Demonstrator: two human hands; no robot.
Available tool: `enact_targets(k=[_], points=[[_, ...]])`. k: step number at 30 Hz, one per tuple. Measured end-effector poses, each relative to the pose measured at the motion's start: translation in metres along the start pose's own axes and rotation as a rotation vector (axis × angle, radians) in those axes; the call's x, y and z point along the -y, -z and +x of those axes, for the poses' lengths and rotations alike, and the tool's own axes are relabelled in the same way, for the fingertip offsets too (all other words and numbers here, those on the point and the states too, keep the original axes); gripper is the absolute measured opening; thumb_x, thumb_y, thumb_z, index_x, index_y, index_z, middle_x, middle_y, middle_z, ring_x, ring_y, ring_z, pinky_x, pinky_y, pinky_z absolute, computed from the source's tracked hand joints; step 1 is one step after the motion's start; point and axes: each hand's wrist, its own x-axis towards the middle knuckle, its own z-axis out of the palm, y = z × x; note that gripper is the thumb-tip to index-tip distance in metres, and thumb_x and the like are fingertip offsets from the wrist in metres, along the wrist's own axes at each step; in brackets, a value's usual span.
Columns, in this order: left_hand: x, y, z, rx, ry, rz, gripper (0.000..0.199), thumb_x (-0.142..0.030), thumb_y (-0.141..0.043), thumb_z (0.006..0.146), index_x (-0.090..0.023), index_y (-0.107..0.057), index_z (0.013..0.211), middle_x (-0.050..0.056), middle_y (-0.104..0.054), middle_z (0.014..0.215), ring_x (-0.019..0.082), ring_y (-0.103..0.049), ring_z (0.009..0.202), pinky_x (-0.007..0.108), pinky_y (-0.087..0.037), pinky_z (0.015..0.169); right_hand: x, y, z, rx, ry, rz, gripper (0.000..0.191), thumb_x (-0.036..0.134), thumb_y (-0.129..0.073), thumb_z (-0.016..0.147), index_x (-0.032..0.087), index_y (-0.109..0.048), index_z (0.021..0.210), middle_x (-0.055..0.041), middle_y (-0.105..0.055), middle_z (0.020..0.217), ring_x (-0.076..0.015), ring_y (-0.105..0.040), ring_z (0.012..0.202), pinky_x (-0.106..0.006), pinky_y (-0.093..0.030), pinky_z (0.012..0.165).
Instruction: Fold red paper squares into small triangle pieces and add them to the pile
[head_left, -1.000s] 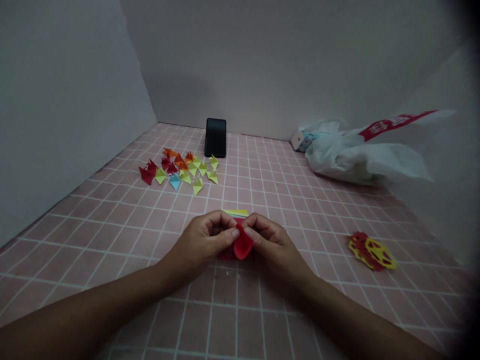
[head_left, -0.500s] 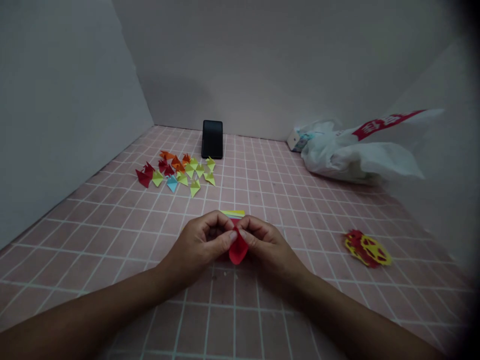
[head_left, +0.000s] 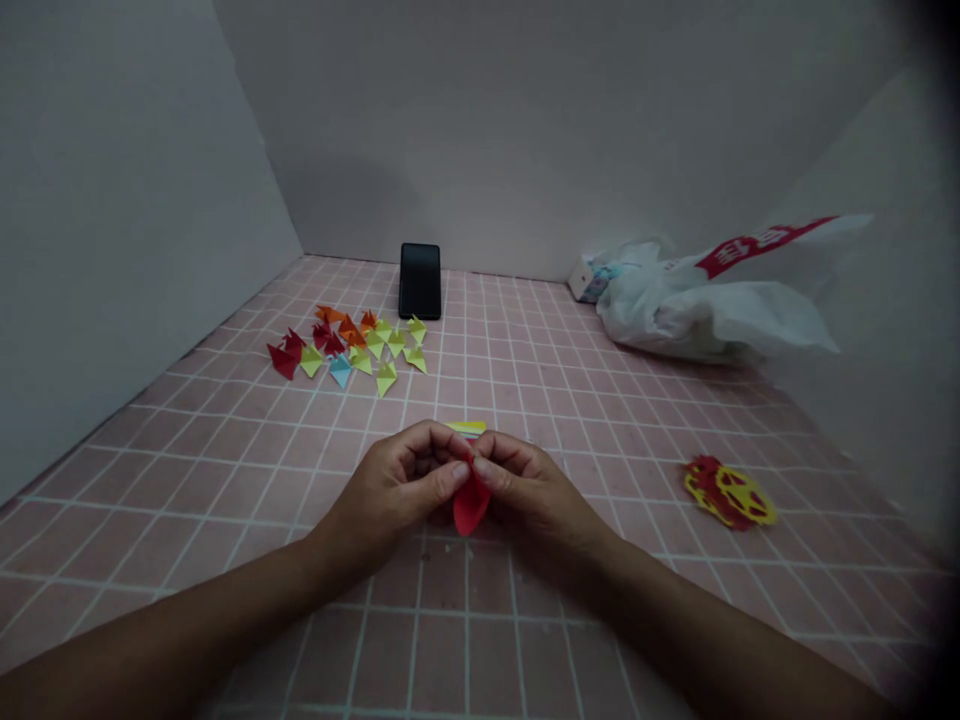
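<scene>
Between my hands is a piece of folded red paper [head_left: 471, 506], its rounded lower end pointing toward me. My left hand [head_left: 409, 480] pinches it from the left with thumb and forefinger. From the other side, my right hand [head_left: 529, 482] pinches its upper part, the fingertips of both hands almost touching. Just behind my fingers lies a small stack of coloured paper [head_left: 469, 428], yellow on top, mostly hidden by the hands. Farther off to the left sit several folded paper cranes [head_left: 352, 345] in red, orange, yellow and blue.
A black phone [head_left: 420, 282] stands propped near the back wall. At back right lies a white plastic bag [head_left: 690, 315] beside a small box [head_left: 583, 280]. Red and yellow paper cutouts [head_left: 729, 493] rest on the right of the pink tiled surface [head_left: 439, 660].
Both hands keep their pinch on the red paper, whose lower end has tilted slightly down and left. The whole view has shifted a little.
</scene>
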Motion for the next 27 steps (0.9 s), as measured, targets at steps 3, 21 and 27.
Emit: enact_targets(k=[3, 21, 27], points=[[0.000, 0.001, 0.002, 0.007, 0.003, 0.013, 0.021, -0.032, -0.068, 0.080, -0.017, -0.065, 0.095, 0.000, -0.061, 0.076, 0.012, -0.055, 0.069, 0.023, -0.046, 0.062, 0.000, 0.000, 0.001, 0.005, -0.005, 0.007, 0.028, 0.036, -0.079, 0.080, 0.016, -0.059, 0.079, 0.0024, -0.059, 0.074, -0.0089, -0.053, 0.064, -0.022, -0.042, 0.064], [-0.003, 0.004, 0.002, -0.066, -0.006, 0.293, 0.018, -0.034, -0.063, 0.079, -0.017, -0.058, 0.079, -0.002, -0.055, 0.069, 0.012, -0.048, 0.062, 0.025, -0.039, 0.057, 0.015, -0.001, -0.004, -0.053, 0.158, -0.362, 0.022, 0.036, -0.072, 0.086, 0.017, -0.061, 0.081, 0.0015, -0.058, 0.076, -0.0102, -0.051, 0.068, -0.023, -0.040, 0.064], [-0.002, 0.001, 0.002, -0.073, -0.026, 0.375, 0.015, -0.032, -0.062, 0.080, -0.017, -0.059, 0.079, -0.002, -0.056, 0.067, 0.012, -0.049, 0.060, 0.025, -0.039, 0.056, 0.013, 0.001, -0.002, -0.031, 0.131, -0.324, 0.024, 0.036, -0.073, 0.084, 0.018, -0.058, 0.077, 0.0019, -0.057, 0.072, -0.0101, -0.050, 0.065, -0.023, -0.040, 0.061]])
